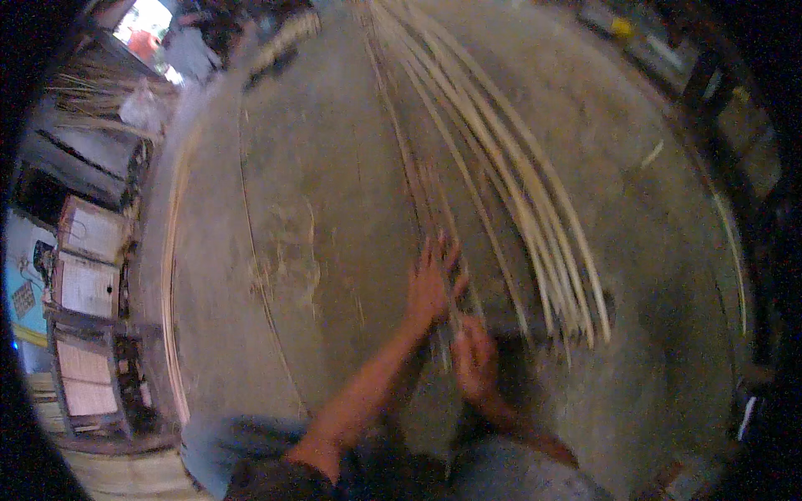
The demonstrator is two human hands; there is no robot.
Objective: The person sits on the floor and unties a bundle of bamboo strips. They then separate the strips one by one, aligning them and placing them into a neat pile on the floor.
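My left hand (434,282) lies over a few thin brown strips (409,171) that look like split bamboo or cane, its fingers stretched forward along them. Just behind it and to the right, my right hand (474,361) is closed around the near part of a thin strip, close to my knees. Motion blurs both hands, so the exact grip is hard to make out. Right of the hands, several thicker pale strips (539,209) fan out over the floor, their near ends resting on something dark and low (522,321).
A long thin strip (251,217) crosses the concrete floor (334,167) on the left. Further left lie more long strips (170,275) beside a wooden frame with pale panels (88,288). A small pale scrap (653,154) sits at the right. Dark clutter lines the far right edge.
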